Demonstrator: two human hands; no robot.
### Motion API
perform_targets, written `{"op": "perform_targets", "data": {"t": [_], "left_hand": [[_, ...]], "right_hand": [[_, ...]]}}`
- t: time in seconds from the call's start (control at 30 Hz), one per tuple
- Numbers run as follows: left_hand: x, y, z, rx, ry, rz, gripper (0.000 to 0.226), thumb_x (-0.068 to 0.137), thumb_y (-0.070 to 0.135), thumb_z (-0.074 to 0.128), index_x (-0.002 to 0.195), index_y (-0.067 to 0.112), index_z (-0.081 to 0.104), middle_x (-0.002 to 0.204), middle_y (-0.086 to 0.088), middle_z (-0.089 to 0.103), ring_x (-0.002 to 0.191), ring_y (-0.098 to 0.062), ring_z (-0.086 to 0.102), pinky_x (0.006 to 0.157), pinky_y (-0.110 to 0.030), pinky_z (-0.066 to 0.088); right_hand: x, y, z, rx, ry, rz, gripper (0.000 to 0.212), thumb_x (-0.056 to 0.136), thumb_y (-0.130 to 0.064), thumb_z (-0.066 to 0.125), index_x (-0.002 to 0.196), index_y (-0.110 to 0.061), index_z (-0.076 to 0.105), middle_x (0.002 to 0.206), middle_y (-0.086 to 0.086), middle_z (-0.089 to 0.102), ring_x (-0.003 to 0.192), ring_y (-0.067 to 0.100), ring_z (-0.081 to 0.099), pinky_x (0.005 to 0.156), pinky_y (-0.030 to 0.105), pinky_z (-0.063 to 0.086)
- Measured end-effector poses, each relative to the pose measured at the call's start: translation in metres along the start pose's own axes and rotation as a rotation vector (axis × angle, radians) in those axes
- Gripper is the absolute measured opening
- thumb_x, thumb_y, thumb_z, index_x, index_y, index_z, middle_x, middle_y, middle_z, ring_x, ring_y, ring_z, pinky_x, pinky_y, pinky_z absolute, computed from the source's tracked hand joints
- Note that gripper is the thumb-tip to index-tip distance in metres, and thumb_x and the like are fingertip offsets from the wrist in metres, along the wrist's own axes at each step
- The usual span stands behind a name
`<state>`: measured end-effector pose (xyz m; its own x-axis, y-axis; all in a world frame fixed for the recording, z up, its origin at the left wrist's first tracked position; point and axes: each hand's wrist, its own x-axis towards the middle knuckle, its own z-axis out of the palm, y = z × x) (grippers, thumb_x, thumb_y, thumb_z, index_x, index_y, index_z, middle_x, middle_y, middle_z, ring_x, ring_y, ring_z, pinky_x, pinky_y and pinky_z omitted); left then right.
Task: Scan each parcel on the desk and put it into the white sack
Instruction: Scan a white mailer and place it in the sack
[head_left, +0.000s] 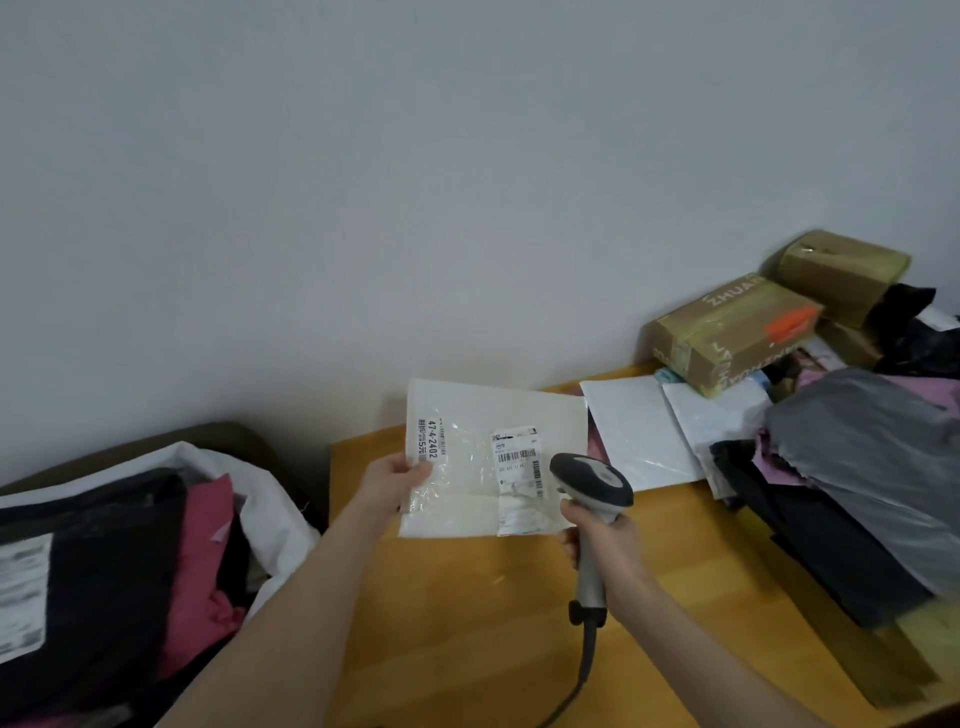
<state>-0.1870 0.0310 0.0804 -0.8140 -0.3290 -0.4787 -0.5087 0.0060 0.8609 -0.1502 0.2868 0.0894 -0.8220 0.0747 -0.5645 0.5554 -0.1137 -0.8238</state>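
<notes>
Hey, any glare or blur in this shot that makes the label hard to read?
Head view: shiny tape on the mailer glints beside its barcode label, whose small print is unreadably soft; the grey bag at right is smeared.

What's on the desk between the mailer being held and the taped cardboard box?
Two white padded mailers lie flat on the desk between the held mailer and the taped cardboard box, per the head view.

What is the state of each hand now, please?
Left hand: holding the white parcel by its left edge.
Right hand: gripping the scanner handle.
</notes>
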Motion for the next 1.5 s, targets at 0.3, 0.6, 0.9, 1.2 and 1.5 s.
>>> {"op": "perform_targets", "data": {"t": [0.3,0.6,0.9,1.2,1.5], "left_hand": [[-0.026,0.014,-0.012,-0.056,0.110,0.099,0.003,0.088,0.007,0.064,0.092,0.007,0.064,0.099,-0.014,0.067,0.079,-0.023,0.064,0.074,-0.035,0.055],[-0.045,0.008,-0.007,-0.045,0.145,0.135,0.016,0.091,0.005,0.061,0.106,0.000,0.062,0.093,-0.010,0.066,0.073,-0.017,0.062,0.063,-0.024,0.055],[-0.051,0.006,0.000,-0.078,0.160,0.130,0.017,0.090,0.003,0.060,0.107,-0.001,0.062,0.094,-0.013,0.065,0.073,-0.019,0.062,0.068,-0.029,0.053],[-0.059,0.010,0.004,-0.109,0.151,0.137,0.020,0.092,0.001,0.057,0.111,-0.004,0.060,0.086,-0.008,0.065,0.074,-0.019,0.062,0.057,-0.023,0.056],[-0.068,0.013,0.005,-0.072,0.185,0.141,0.024,0.092,0.001,0.057,0.114,-0.007,0.059,0.084,-0.008,0.064,0.071,-0.019,0.061,0.054,-0.021,0.055]], "right_hand": [[-0.042,-0.002,-0.005,-0.155,-0.107,-0.161,0.012,0.087,-0.010,0.068,0.081,0.000,0.065,0.054,0.007,0.063,0.046,0.013,0.055,0.049,0.024,0.046],[-0.063,-0.007,-0.019,-0.292,-0.123,-0.205,0.027,0.084,-0.009,0.065,0.058,-0.008,0.061,0.050,0.005,0.062,0.047,0.016,0.053,0.055,0.030,0.046],[-0.074,-0.011,-0.032,-0.298,-0.132,-0.202,0.028,0.083,-0.006,0.064,0.056,-0.010,0.059,0.048,0.003,0.060,0.044,0.015,0.051,0.054,0.029,0.045],[-0.075,-0.013,-0.038,-0.324,-0.154,-0.205,0.022,0.082,-0.005,0.063,0.061,-0.008,0.060,0.048,0.003,0.059,0.044,0.013,0.052,0.053,0.027,0.045],[-0.074,-0.014,-0.041,-0.308,-0.183,-0.213,0.025,0.082,-0.005,0.063,0.057,-0.008,0.059,0.047,0.002,0.058,0.043,0.014,0.051,0.052,0.027,0.043]]}}
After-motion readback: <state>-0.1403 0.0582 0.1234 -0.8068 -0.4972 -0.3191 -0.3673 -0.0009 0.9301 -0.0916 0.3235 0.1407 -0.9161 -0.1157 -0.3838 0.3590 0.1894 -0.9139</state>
